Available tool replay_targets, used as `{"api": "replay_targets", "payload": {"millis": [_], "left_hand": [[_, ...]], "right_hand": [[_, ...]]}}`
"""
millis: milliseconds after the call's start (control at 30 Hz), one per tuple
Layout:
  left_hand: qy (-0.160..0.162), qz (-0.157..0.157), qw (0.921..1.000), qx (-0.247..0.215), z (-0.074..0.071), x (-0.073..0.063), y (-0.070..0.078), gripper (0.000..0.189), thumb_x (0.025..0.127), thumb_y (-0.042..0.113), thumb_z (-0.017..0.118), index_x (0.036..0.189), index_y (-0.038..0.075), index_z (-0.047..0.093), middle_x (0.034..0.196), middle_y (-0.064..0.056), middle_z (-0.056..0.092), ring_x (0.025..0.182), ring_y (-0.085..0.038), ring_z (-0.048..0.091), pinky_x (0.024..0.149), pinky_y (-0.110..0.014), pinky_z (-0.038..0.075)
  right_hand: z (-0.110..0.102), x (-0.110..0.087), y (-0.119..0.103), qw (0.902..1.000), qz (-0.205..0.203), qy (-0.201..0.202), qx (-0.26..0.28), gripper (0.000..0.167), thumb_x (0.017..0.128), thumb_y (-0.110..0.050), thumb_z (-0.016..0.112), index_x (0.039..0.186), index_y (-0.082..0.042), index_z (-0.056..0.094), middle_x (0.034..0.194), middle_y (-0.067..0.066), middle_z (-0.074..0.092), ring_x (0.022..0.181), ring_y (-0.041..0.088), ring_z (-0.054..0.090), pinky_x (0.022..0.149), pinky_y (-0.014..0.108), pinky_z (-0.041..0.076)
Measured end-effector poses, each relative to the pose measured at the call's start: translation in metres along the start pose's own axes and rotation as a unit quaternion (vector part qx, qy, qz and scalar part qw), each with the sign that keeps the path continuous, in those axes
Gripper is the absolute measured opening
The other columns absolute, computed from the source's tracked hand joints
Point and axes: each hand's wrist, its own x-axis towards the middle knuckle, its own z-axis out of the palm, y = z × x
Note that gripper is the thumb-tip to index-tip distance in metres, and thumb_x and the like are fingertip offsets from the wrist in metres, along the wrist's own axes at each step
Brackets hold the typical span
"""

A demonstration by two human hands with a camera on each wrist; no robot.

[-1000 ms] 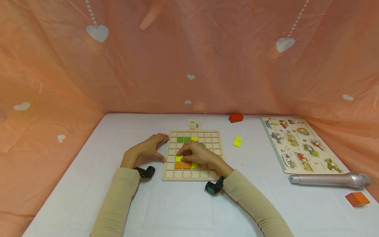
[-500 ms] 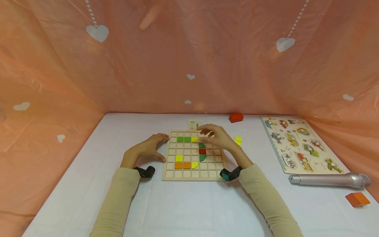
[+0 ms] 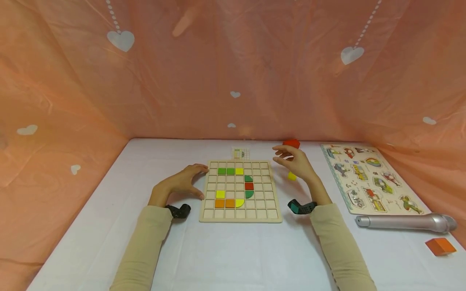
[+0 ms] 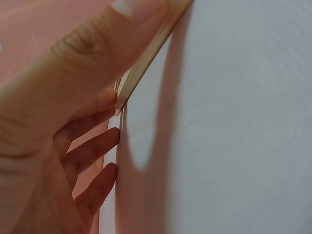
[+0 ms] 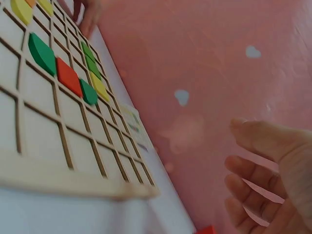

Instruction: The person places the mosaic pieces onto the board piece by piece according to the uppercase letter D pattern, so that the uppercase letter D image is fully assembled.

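Note:
In the head view, a wooden grid board (image 3: pixel 263 212) lies on the white table with tiles in its cells: green, yellow, orange and red squares, plus rounded green and yellow pieces. My left hand (image 3: pixel 182 180) rests at the board's left edge, thumb and fingers spread along it. In the left wrist view, the thumb (image 4: pixel 87 48) lies at the board's wooden edge (image 4: pixel 146 61). Off the right side of the board hovers my right hand (image 3: pixel 296 162), holding nothing, its fingers loosely bent. Below it a yellow tile (image 3: pixel 292 176) shows partly; the other yellow tile is hidden.
A small printed pattern card (image 3: pixel 240 153) lies behind the board. A red block (image 3: pixel 292 143) stands at the back, partly behind the right hand. To the right are a picture puzzle board (image 3: pixel 371 178), a silver microphone (image 3: pixel 404 222) and an orange block (image 3: pixel 440 246).
My right hand has left the yellow square in the board's lower left and moved right and back, off the board to over the loose yellow tiles. The left hand has stayed still.

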Motion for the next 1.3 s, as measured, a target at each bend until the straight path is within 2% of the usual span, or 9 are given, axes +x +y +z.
{"api": "replay_targets", "payload": {"millis": [100,233,500,633,800,1000,1100,1200,1300], "left_hand": [[0.000,0.002,1.0000,-0.002,0.000,0.000,0.000,0.094,0.063,0.032,0.086,0.137,-0.002,0.040,0.145,-0.019,0.034,0.135,-0.036,0.026,0.112,-0.050,0.020],[-0.001,-0.001,1.0000,-0.007,0.000,0.001,0.000,0.094,0.063,0.032,0.086,0.138,-0.002,0.040,0.145,-0.019,0.034,0.135,-0.035,0.025,0.113,-0.049,0.020],[-0.004,-0.001,1.0000,0.000,0.000,0.001,0.000,0.095,0.063,0.033,0.086,0.138,-0.002,0.039,0.145,-0.018,0.033,0.135,-0.036,0.025,0.113,-0.049,0.020],[-0.005,-0.003,1.0000,0.001,0.000,0.001,0.001,0.095,0.063,0.033,0.085,0.138,-0.002,0.039,0.146,-0.018,0.033,0.136,-0.035,0.025,0.113,-0.049,0.020],[-0.006,-0.006,1.0000,0.004,0.000,0.001,0.001,0.095,0.063,0.033,0.085,0.139,-0.001,0.039,0.146,-0.018,0.033,0.136,-0.035,0.024,0.113,-0.049,0.020],[0.000,0.002,1.0000,0.001,0.000,0.000,0.000,0.094,0.063,0.031,0.086,0.138,-0.002,0.040,0.145,-0.019,0.034,0.135,-0.035,0.026,0.113,-0.049,0.020],[0.001,0.004,1.0000,0.000,0.000,0.000,-0.001,0.094,0.063,0.031,0.086,0.138,-0.002,0.040,0.145,-0.019,0.034,0.135,-0.035,0.026,0.113,-0.049,0.020],[0.000,0.002,1.0000,0.000,0.000,0.000,-0.001,0.094,0.063,0.031,0.086,0.138,-0.002,0.040,0.145,-0.019,0.034,0.135,-0.035,0.026,0.112,-0.049,0.020],[-0.002,0.001,1.0000,-0.001,-0.001,0.000,-0.001,0.094,0.063,0.031,0.086,0.138,-0.002,0.039,0.145,-0.019,0.033,0.135,-0.035,0.025,0.113,-0.049,0.020]], "right_hand": [[-0.004,0.001,0.018,0.9992,0.014,0.023,-0.027,0.035,0.087,-0.019,0.066,0.118,-0.003,0.061,0.108,0.018,0.062,0.093,0.030,0.057,0.081,0.040,0.048],[-0.008,-0.002,0.030,0.9962,0.042,0.059,-0.049,0.033,0.086,-0.019,0.068,0.113,0.000,0.063,0.099,0.018,0.062,0.088,0.030,0.057,0.078,0.038,0.048],[-0.012,-0.009,0.050,0.9831,0.120,0.092,-0.103,0.033,0.084,-0.027,0.070,0.104,-0.001,0.064,0.079,0.012,0.057,0.074,0.023,0.051,0.066,0.029,0.042],[-0.012,-0.013,0.059,0.9779,0.146,0.091,-0.119,0.039,0.081,-0.035,0.072,0.102,-0.003,0.064,0.076,0.010,0.054,0.069,0.022,0.047,0.059,0.028,0.039],[-0.009,-0.015,0.070,0.9710,0.167,0.067,-0.158,0.047,0.077,-0.042,0.073,0.102,-0.004,0.064,0.082,0.013,0.059,0.072,0.024,0.050,0.058,0.028,0.041],[-0.005,-0.013,0.072,0.9708,0.159,0.046,-0.174,0.043,0.075,-0.035,0.076,0.104,-0.005,0.063,0.076,0.009,0.058,0.067,0.022,0.050,0.056,0.027,0.039],[-0.005,-0.013,0.072,0.9776,0.149,0.029,-0.146,0.041,0.078,-0.024,0.075,0.111,-0.004,0.062,0.083,0.011,0.060,0.073,0.023,0.053,0.062,0.029,0.045],[-0.005,-0.012,0.072,0.9851,0.144,0.002,-0.094,0.042,0.080,-0.014,0.072,0.118,-0.002,0.059,0.100,0.017,0.062,0.090,0.028,0.055,0.079,0.036,0.049],[-0.006,-0.013,0.072,0.9859,0.156,-0.018,-0.059,0.043,0.081,-0.011,0.069,0.122,-0.001,0.057,0.117,0.019,0.057,0.107,0.032,0.050,0.097,0.046,0.042]]}}
